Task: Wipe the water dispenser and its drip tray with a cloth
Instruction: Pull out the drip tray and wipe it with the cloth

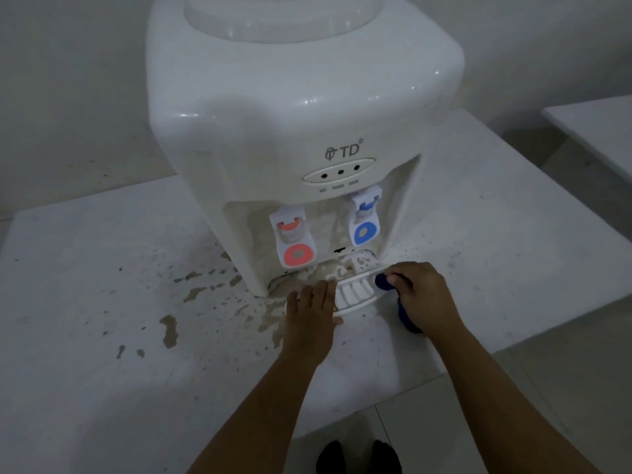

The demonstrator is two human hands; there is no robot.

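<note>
Brown stains mark the white drip tray (354, 295) under flat left hand (313, 311); right hand (422, 295) grips blue cloth (384, 282).

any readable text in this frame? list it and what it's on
"TD" with a round logo mark: front of the water dispenser, above the indicator panel.
Three small labels under the panel's lights: too blurred to read surely.
Red tap, blue tap: no text.

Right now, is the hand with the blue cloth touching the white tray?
Touching. In the head view the right hand, gripping the blue cloth, presses the cloth and its fingers against the right rim of the drip tray, no gap showing.
</note>
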